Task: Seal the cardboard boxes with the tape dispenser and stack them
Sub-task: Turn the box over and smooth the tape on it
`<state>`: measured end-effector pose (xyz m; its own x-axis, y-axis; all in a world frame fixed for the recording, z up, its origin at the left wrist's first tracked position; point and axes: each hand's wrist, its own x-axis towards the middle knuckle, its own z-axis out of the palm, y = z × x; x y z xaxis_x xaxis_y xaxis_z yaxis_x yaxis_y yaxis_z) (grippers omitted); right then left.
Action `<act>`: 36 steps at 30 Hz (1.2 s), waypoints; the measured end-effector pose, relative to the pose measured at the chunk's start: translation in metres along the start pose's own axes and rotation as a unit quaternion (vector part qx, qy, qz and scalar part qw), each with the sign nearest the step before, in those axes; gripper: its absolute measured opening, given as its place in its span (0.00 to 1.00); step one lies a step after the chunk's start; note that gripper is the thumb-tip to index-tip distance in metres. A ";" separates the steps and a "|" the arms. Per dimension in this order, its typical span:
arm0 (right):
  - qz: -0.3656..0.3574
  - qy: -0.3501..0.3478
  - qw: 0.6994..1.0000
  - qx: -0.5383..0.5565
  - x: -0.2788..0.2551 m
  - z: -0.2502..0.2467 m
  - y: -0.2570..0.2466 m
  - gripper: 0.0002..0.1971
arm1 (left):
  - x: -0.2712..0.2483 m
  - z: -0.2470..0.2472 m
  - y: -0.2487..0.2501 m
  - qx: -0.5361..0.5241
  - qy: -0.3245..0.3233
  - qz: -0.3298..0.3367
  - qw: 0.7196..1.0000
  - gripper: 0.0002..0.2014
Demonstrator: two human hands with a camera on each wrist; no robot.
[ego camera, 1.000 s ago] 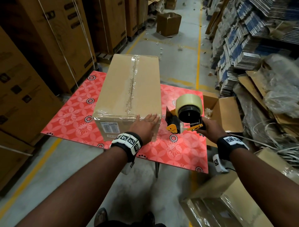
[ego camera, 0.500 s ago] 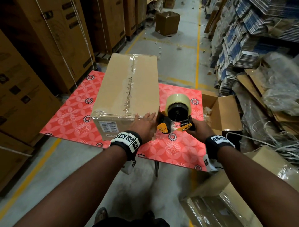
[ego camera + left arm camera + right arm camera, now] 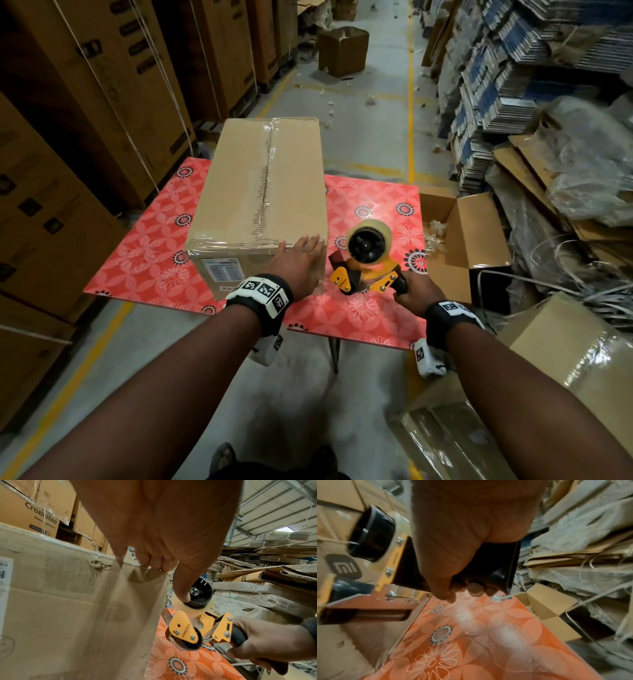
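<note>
A long cardboard box (image 3: 263,192), taped along its top seam, lies on the red floral table (image 3: 144,246). My left hand (image 3: 298,260) lies flat against the box's near right corner, fingers hooked over the top edge (image 3: 154,563). To its right, my right hand (image 3: 416,294) grips the black handle of the yellow tape dispenser (image 3: 368,263), which holds a clear tape roll (image 3: 370,236). The dispenser's roller end (image 3: 185,635) is low over the table beside the box's right face. The fingers (image 3: 471,586) wrap the handle (image 3: 496,568).
An open cardboard box (image 3: 469,233) stands right of the table. More wrapped boxes (image 3: 565,363) lie at the lower right. Tall cartons (image 3: 68,102) line the left, flattened cardboard and plastic (image 3: 565,154) pile up on the right. A loose box (image 3: 342,51) sits far down the aisle.
My right hand has brought the tape dispenser down and leftward, from raised beside the box to low over the table near the box's right corner. My left hand has stayed on the box.
</note>
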<state>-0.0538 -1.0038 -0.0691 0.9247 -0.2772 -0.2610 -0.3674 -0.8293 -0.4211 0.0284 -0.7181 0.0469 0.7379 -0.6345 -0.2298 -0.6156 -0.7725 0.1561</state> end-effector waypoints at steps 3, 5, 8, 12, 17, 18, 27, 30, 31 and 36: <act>0.058 0.010 0.998 0.026 0.003 0.003 0.000 0.12 | 0.003 0.004 -0.002 -0.005 0.000 -0.002 1.000 0.42; 0.100 0.015 0.994 0.050 0.010 0.010 0.003 0.12 | 0.004 0.005 -0.002 -0.003 -0.001 -0.001 1.000 0.42; 0.163 0.012 0.978 0.132 0.020 0.023 0.003 0.17 | 0.005 0.006 -0.003 -0.002 -0.001 0.002 1.000 0.43; 0.226 -0.013 0.945 0.237 0.039 0.046 0.015 0.25 | 0.007 0.008 -0.006 -0.002 0.016 -0.003 1.000 0.41; 0.268 -0.037 0.889 0.368 0.040 0.069 0.005 0.13 | 0.009 0.011 -0.007 0.006 0.030 -0.004 1.000 0.40; 0.276 -0.040 0.879 0.388 0.041 0.074 0.005 0.12 | 0.010 0.013 -0.008 0.008 0.034 -0.005 0.999 0.40; 0.218 -0.042 0.922 0.316 0.061 0.075 -0.007 0.17 | 0.013 0.022 -0.015 0.010 0.050 -0.001 0.999 0.42; 0.197 -0.074 0.944 0.254 0.057 0.065 -0.009 0.23 | 0.013 0.023 -0.018 0.012 0.056 0.005 0.998 0.43; 0.195 -0.071 0.952 0.226 0.057 0.063 -0.006 0.26 | 0.013 0.023 -0.018 0.011 0.056 0.008 0.998 0.43; 0.101 0.092 0.989 0.053 0.032 0.029 -0.032 0.16 | 0.011 0.028 -0.017 -0.008 0.071 0.010 0.997 0.44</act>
<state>-0.0155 -0.9724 -0.0889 0.8302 -0.5239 -0.1905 -0.5460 -0.6951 -0.4677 0.0398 -0.7112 0.0151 0.7585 -0.6456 -0.0889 -0.6262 -0.7598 0.1750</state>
